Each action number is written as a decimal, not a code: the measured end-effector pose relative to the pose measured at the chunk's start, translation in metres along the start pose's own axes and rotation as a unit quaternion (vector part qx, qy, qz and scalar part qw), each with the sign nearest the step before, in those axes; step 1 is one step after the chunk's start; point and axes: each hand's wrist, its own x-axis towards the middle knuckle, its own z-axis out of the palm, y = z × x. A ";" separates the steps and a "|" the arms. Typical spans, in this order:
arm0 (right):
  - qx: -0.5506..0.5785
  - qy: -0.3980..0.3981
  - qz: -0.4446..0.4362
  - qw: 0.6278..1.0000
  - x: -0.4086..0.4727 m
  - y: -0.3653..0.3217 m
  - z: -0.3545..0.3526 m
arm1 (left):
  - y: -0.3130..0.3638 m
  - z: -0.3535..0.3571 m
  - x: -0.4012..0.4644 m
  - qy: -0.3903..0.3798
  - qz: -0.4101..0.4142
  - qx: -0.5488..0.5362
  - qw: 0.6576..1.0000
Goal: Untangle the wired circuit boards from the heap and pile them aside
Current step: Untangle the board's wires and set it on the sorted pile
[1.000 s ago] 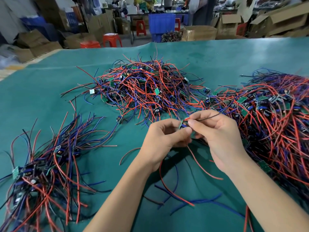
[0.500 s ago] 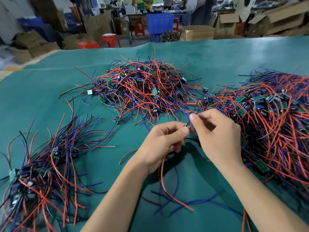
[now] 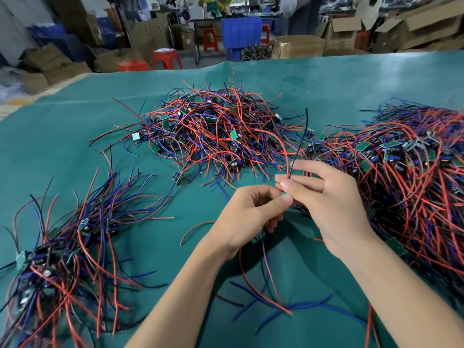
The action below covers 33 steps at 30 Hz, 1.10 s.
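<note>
Both hands meet over the green surface (image 3: 75,136): left hand (image 3: 247,217) and right hand (image 3: 329,204) fingers curl onto one small green circuit board (image 3: 285,193) pinched between their tips, black wire (image 3: 298,144) rising above, tangled heap (image 3: 216,131) beyond, sorted pile (image 3: 65,252) left.

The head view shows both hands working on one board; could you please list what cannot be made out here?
- The circuit board held between the left hand and right hand: the fingers cover all but a green sliver.
- The sorted pile: cut off by the left and bottom edges.
- The right heap: cut off by the right edge.
- Board markings in the middle heap: too small.
</note>
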 end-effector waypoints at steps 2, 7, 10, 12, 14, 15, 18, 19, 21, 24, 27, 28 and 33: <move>-0.009 -0.019 -0.017 1.000 0.001 0.000 -0.003 | 0.000 0.001 0.000 -0.005 -0.003 0.011 1.000; -0.123 0.052 -0.099 0.986 0.004 0.001 -0.008 | 0.004 0.000 0.000 -0.024 -0.013 0.009 1.000; -0.123 0.125 -0.120 0.977 0.011 0.004 -0.017 | 0.007 0.002 0.000 -0.043 -0.013 -0.002 0.999; -0.114 0.162 -0.135 0.971 0.014 0.005 -0.021 | 0.009 0.004 0.000 -0.051 -0.013 -0.004 0.999; -0.104 0.195 -0.146 0.964 0.018 0.005 -0.027 | 0.010 0.004 0.000 -0.051 -0.015 0.000 0.999; -0.101 0.213 -0.148 0.960 0.020 0.005 -0.030 | 0.010 0.004 0.000 -0.049 -0.016 0.007 0.999; -0.085 0.262 -0.145 0.950 0.026 0.006 -0.041 | 0.010 0.003 0.000 -0.048 -0.020 0.028 0.998; -0.081 0.276 -0.146 0.947 0.027 0.007 -0.044 | 0.010 0.003 0.000 -0.048 -0.021 0.032 0.998; -0.054 0.307 -0.153 0.938 0.028 0.007 -0.049 | 0.009 0.004 0.000 -0.045 -0.023 0.028 0.998; -0.015 0.353 -0.177 0.918 0.030 0.002 -0.058 | 0.007 0.000 0.001 -0.008 -0.039 -0.035 0.999; -0.068 0.336 -0.162 0.925 0.026 0.001 -0.050 | 0.006 -0.007 0.003 0.036 -0.045 -0.118 0.991; -0.099 0.291 -0.153 0.939 0.023 0.002 -0.040 | 0.006 -0.008 0.003 0.040 -0.044 -0.135 0.989; -0.223 -0.069 -0.103 0.967 0.002 0.008 -0.002 | 0.007 -0.008 0.000 -0.005 -0.041 -0.164 0.986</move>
